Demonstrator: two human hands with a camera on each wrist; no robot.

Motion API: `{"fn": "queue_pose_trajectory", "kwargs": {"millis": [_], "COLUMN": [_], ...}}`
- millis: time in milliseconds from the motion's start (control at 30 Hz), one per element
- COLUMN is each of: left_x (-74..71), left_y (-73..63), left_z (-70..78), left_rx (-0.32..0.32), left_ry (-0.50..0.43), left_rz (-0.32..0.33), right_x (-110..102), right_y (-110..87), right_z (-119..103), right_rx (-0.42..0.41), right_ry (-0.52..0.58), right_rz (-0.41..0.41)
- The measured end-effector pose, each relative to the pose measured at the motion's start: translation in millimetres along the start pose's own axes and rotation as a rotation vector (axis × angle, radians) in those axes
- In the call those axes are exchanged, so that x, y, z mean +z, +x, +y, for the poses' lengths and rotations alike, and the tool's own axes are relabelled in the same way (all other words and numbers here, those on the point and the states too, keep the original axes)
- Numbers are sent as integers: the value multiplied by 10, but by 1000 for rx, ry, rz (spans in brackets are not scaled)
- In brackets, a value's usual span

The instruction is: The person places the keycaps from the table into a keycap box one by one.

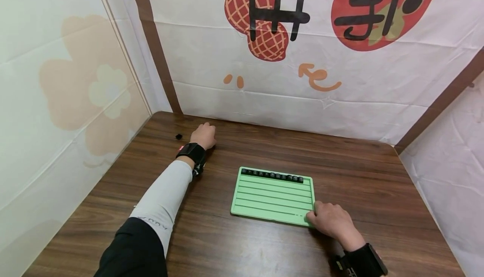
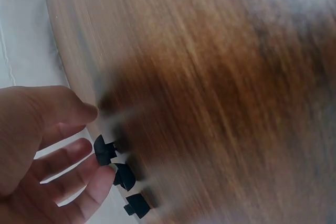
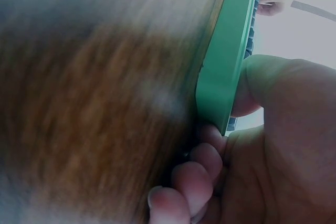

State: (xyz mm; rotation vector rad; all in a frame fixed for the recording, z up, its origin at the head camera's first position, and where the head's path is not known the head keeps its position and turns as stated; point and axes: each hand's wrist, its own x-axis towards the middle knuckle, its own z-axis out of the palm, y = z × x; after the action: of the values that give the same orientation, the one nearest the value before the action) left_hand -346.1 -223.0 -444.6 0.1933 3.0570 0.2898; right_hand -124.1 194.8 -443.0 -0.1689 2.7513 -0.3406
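Note:
My left hand (image 1: 204,135) reaches to the back left of the table. In the left wrist view several small black keycaps stand by its fingertips: one keycap (image 2: 105,151) at the fingers, another keycap (image 2: 125,177) beside it, and a third keycap (image 2: 138,205) farther down. The thumb is apart from the fingers, with no keycap pinched between them. A light green grooved tray (image 1: 272,199) lies at the table's middle, a row of black keycaps (image 1: 272,175) in its top groove. My right hand (image 1: 333,221) grips the tray's near right corner, thumb on top, other fingers curled at the edge.
A loose black piece (image 1: 179,136) lies left of my left hand, and a small red item (image 1: 181,148) shows partly behind the wristband. The brown wooden table (image 1: 359,172) meets a printed white cloth (image 1: 204,58) at the back.

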Motion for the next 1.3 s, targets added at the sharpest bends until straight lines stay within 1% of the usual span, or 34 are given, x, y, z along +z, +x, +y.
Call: {"fn": "queue_pose_trajectory", "kwargs": {"millis": [167, 300, 433, 667, 733, 833, 900, 967, 1033, 1167, 1300], "left_x": [8, 25, 49, 54, 45, 35, 28, 8, -14, -65, -81], "left_y": [-6, -23, -37, -78, -91, -99, -93, -89, -87, -110, -110], "left_z": [-12, -30, -62, -76, -63, -32, -2, 43, 95, 194, 261], "left_rx": [10, -18, -45, -21, -7, 27, 59, 85, 109, 147, 219], "left_ry": [35, 57, 59, 60, 58, 52, 32, -7, -63, -175, -211], "left_rz": [19, 25, 36, 58, 79, 130, 169, 185, 180, 142, 140], "right_x": [14, 23, 28, 29, 27, 23, 20, 16, 14, 13, 11], "right_y": [-8, -5, -6, -15, -15, -17, -17, -15, -12, -7, -6], "right_z": [-2, -7, -10, -10, -10, -10, -7, -7, -8, -10, -7], "right_rx": [-7, -10, -10, -5, -2, -1, -1, -1, 0, 6, 3], "right_ry": [4, -2, -4, -1, -2, -3, -5, -6, -8, -9, -6], "right_rz": [8, 15, 26, 24, 20, 19, 21, 21, 20, 9, 11]}}
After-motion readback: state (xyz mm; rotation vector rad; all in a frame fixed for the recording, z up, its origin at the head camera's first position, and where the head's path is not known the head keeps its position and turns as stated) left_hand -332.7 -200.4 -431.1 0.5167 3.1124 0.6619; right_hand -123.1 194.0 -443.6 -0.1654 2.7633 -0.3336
